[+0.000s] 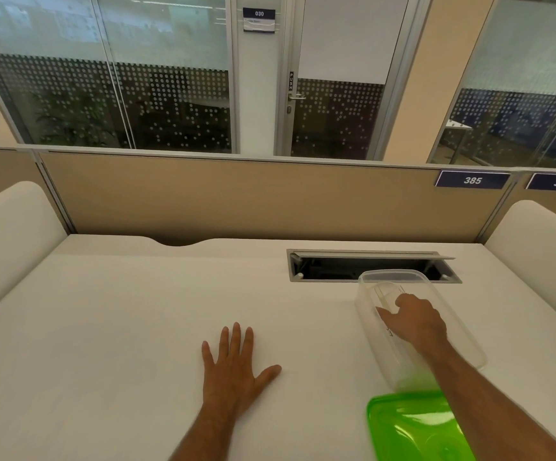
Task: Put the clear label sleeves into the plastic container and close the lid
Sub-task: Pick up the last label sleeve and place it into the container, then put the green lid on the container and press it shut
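Note:
A clear plastic container (370,296) stands uncovered on the white desk at the right. My right hand (418,319) reaches down inside it, its fingers curled around clear label sleeves (384,294) that lie at the far end of the container. The sleeves are transparent and hard to make out. The green translucent lid (409,427) lies flat on the desk just in front of the container, partly under my right forearm. My left hand (233,364) rests flat on the desk, palm down with fingers spread, well left of the container and holding nothing.
An open cable hatch (336,266) is cut into the desk just behind the container. A beige partition (236,197) with number plates 385 and 386 runs along the back edge. White padded side panels (7,234) flank the desk.

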Action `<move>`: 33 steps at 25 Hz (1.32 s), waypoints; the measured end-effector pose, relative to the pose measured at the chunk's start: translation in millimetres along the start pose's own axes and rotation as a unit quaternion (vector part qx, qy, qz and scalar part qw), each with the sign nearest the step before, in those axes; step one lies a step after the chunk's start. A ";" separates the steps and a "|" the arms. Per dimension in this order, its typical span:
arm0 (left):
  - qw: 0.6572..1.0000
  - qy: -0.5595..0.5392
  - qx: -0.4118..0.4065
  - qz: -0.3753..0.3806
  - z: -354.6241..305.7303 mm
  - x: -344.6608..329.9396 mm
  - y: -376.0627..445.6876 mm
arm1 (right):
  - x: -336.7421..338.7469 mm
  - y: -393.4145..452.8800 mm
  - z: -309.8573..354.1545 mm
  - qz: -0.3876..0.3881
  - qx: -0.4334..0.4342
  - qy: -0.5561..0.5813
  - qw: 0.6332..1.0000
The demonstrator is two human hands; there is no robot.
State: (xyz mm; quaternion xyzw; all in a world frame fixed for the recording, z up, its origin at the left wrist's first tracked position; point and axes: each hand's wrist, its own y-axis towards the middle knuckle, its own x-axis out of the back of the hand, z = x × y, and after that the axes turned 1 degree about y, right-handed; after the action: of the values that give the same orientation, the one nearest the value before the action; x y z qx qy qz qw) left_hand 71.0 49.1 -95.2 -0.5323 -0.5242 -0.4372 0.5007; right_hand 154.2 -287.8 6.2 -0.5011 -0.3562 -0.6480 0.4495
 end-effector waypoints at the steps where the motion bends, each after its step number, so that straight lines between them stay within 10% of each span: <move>1: 1.000 0.003 -0.005 -0.007 -3.9 1.6 -2.4 | -0.1 -2.2 -0.3 -0.008 0.007 0.015 1.000; 14: 0.991 -0.047 -0.118 -0.031 -93.3 23.1 -38.6 | 14.1 -64.4 -45.5 -0.015 0.112 -0.064 0.991; 33: 0.990 -0.086 -0.107 0.047 -179.7 8.1 -80.6 | 1.8 -106.3 -166.2 0.022 -0.041 -0.008 0.999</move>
State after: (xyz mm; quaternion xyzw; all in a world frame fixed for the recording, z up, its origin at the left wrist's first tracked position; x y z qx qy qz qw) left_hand 2.0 -132.2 -60.3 -0.6420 -0.4900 -0.4196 0.4144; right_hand -0.6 -403.5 -33.7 -0.5318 -0.3218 -0.6477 0.4405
